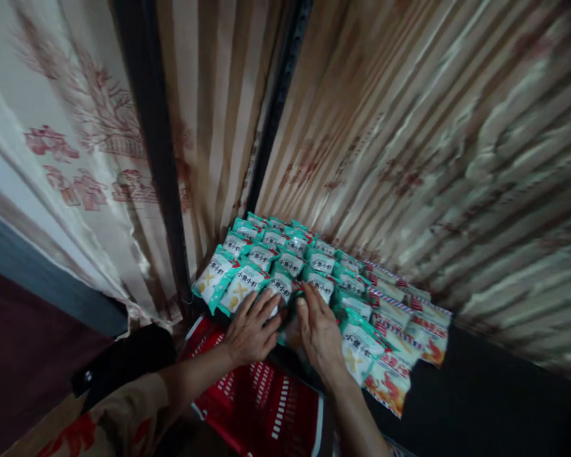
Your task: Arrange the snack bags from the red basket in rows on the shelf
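Rows of green-and-white snack packets [250, 282] with dark printed characters lie overlapping on a black surface. My left hand [254, 327] rests palm down on a front-row packet, its fingers spread. Beside it, my right hand [320, 327] lies with fingers stretched out over the neighbouring packet, its fingertips touching the green wrapper. Neither hand is wrapped around anything. Part of the packets under both hands is hidden. Just right of my right hand is another green-and-white packet [359, 348].
To the right lie several red-and-white packets [389, 381] with striped edges, on the black surface [485, 387]. Below my hands hangs a red bag [257, 387] with white marks. Striped, patterned curtains [361, 127] rise close behind, with dark posts [152, 95] between them.
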Action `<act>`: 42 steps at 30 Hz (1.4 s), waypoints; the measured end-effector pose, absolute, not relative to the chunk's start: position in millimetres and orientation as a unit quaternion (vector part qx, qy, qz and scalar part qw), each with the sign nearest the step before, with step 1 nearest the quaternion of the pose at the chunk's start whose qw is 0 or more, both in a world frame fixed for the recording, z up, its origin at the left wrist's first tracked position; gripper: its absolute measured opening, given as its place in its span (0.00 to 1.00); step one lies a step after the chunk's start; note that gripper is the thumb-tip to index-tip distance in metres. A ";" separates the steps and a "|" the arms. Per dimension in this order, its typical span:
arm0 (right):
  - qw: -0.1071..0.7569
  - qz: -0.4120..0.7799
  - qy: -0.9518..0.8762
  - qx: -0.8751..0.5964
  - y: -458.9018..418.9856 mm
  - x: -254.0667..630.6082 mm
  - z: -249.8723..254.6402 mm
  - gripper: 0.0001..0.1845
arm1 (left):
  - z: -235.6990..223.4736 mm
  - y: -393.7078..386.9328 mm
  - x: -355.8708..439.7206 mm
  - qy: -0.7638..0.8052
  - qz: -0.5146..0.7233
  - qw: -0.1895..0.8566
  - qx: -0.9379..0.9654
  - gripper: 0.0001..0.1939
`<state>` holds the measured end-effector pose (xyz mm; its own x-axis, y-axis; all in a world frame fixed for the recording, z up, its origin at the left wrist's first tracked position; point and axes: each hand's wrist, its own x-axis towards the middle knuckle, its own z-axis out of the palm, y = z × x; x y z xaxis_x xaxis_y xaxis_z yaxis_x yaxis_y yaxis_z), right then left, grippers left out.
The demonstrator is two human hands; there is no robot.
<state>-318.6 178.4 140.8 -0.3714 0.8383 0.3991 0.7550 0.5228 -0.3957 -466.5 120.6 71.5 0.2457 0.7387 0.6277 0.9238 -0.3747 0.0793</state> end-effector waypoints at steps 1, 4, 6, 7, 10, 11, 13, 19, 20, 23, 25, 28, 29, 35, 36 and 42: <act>0.285 0.073 -0.822 -0.488 177.6 -319.4 141.1 0.26 | 71.1 120.9 -465.5 -0.538 -0.299 0.158 -0.772 0.22; 0.301 0.048 -0.810 -0.500 173.8 -323.4 145.1 0.25 | 69.1 122.0 -463.2 -0.535 -0.307 0.175 -0.767 0.23; 0.300 0.036 -0.810 -0.502 172.0 -326.8 148.7 0.25 | 67.5 123.1 -462.0 -0.533 -0.315 0.183 -0.764 0.23; 0.296 0.037 -0.815 -0.497 171.8 -328.4 150.2 0.25 | 66.8 123.7 -461.4 -0.532 -0.320 0.185 -0.762 0.23; 0.286 0.050 -0.836 -0.466 174.3 -331.7 152.1 0.24 | 65.7 125.0 -460.2 -0.531 -0.335 0.187 -0.755 0.21; 0.287 0.053 -0.840 -0.458 176.3 -332.1 152.0 0.23 | 65.7 125.2 -459.9 -0.530 -0.338 0.190 -0.754 0.21; 0.294 0.053 -0.838 -0.457 181.8 -332.1 151.9 0.23 | 66.0 125.5 -459.6 -0.530 -0.338 0.195 -0.753 0.21; 0.280 0.051 -0.802 -0.525 204.7 -332.6 161.6 0.25 | 66.9 126.4 -458.3 -0.546 -0.334 0.192 -0.744 0.21; 0.266 0.055 -0.799 -0.537 208.1 -333.6 164.1 0.25 | 67.0 126.5 -458.0 -0.548 -0.337 0.190 -0.742 0.21; 0.218 0.061 -0.799 -0.557 215.1 -338.5 170.2 0.25 | 67.9 126.8 -457.1 -0.545 -0.346 0.193 -0.739 0.20; 0.198 0.060 -0.807 -0.553 217.1 -342.7 172.3 0.25 | 68.9 126.9 -456.7 -0.544 -0.347 0.197 -0.738 0.19; 0.186 0.064 -0.819 -0.539 217.9 -348.3 171.9 0.25 | 70.3 126.8 -456.5 -0.545 -0.347 0.202 -0.736 0.19; 0.186 0.065 -0.821 -0.535 218.1 -349.4 171.0 0.24 | 70.5 126.8 -456.5 -0.546 -0.347 0.203 -0.735 0.19; 0.197 0.065 -0.839 -0.503 223.1 -345.3 167.3 0.24 | 68.5 127.0 -456.6 -0.544 -0.355 0.205 -0.732 0.20; 0.199 0.062 -0.841 -0.499 224.5 -343.8 168.3 0.24 | 67.7 127.1 -456.5 -0.543 -0.356 0.206 -0.732 0.21; 0.242 0.033 -0.851 -0.465 237.5 -345.6 172.4 0.23 | 63.9 128.6 -456.6 -0.539 -0.358 0.206 -0.734 0.21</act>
<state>-345.6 237.5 172.4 -0.4503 0.8078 0.3804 0.7756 0.5649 -0.2817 -456.6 128.6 63.9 0.1636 0.6433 0.7480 0.9386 -0.3350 0.0829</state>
